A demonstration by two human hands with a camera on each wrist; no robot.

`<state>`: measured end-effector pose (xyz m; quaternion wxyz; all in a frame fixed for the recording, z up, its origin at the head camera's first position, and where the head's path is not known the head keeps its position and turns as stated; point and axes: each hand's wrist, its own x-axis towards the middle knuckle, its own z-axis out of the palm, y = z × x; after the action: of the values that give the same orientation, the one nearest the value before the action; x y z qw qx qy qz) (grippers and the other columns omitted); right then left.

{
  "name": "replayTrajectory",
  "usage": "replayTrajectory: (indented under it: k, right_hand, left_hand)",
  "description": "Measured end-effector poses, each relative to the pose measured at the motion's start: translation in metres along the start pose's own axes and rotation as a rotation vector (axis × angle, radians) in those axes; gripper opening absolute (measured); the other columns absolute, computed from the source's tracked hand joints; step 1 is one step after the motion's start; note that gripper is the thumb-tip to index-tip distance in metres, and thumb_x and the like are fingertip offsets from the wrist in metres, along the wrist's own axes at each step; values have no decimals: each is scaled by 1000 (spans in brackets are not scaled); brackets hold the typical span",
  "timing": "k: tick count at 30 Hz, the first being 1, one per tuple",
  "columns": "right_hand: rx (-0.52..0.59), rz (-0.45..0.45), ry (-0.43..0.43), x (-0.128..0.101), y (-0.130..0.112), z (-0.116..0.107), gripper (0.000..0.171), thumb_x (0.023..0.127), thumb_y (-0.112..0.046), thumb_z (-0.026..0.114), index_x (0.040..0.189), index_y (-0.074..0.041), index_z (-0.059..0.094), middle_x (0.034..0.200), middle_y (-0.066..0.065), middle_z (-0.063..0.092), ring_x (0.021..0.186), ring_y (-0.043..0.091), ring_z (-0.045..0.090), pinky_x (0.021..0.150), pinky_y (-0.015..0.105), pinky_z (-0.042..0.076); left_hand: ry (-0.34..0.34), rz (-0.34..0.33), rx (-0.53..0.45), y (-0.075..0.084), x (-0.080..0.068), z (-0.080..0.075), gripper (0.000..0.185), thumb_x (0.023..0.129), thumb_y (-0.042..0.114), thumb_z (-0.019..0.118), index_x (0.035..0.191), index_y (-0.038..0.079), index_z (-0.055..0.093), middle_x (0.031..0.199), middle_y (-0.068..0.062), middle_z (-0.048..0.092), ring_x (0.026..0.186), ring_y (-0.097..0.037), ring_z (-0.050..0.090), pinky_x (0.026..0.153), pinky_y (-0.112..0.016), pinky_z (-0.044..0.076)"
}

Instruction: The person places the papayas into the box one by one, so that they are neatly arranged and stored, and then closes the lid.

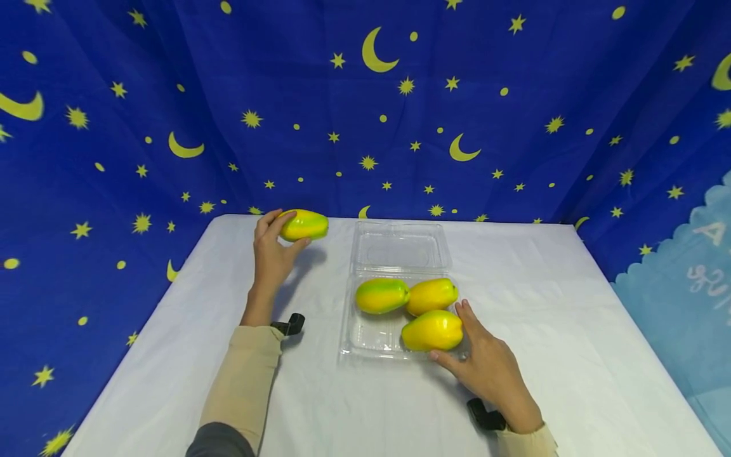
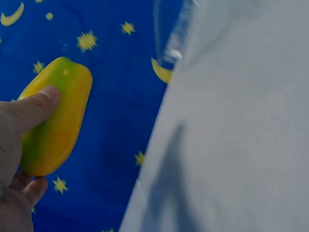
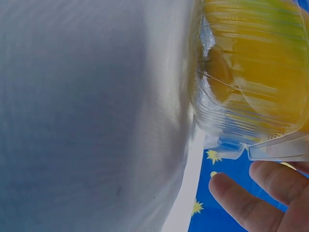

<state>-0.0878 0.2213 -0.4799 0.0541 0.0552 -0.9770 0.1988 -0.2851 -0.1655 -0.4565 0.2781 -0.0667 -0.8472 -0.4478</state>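
Note:
A yellow-green papaya (image 1: 311, 225) is held up over the far left of the table by my left hand (image 1: 275, 254). Its thumb lies across the fruit in the left wrist view, with other fingers on the opposite side. Three more papayas lie in a clear plastic clamshell box (image 1: 356, 339): a greener one (image 1: 381, 296) at left, a yellow one (image 1: 432, 296) behind, another yellow one (image 1: 431, 331) in front. My right hand (image 1: 492, 365) is spread at the front papaya's right end, thumb by the box's near edge. Two straight fingers (image 3: 246, 205) show beyond the box wall; whether they touch fruit is hidden.
The box's clear lid (image 1: 400, 246) is folded back toward the rear of the white-covered table (image 1: 571, 355). A blue curtain (image 1: 320, 82) with moons and stars stands behind and along the sides. Black wrist mounts (image 1: 291, 324) sit at both wrists.

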Motion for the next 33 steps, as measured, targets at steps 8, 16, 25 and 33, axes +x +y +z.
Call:
replayTrajectory:
  k: [8,16,25,33]
  right_hand:
    - [2,4,-2,-1,0,0,109,79,-76,64,156,-6,32,162,14,33,60,10,47,82,53,57]
    - [14,-12,13,-1,0,-1,110,79,-77,64,155,-4,34,161,14,35,64,11,51,80,52,58]
    - [21,-31,35,0,2,-1,110,78,-75,67,155,-4,34,161,14,35,52,9,39,71,45,58]
    - [33,-26,26,-1,2,0,109,78,-72,70,155,-4,34,161,14,35,47,9,35,61,36,53]
  left_hand:
    - [30,48,-39,32,0,-5,61,76,20,89,132,17,66,146,-9,48,139,-27,42,117,-48,35]
    - [67,65,-46,53,-2,-9,61,74,20,90,131,16,67,145,-10,49,138,-28,43,115,-50,35]
    - [59,119,-46,81,-13,-6,60,75,18,90,131,15,67,145,-11,48,137,-28,44,113,-47,39]
    - [22,131,-49,105,-29,-5,59,74,16,90,129,14,68,143,-11,49,136,-26,46,113,-44,41]
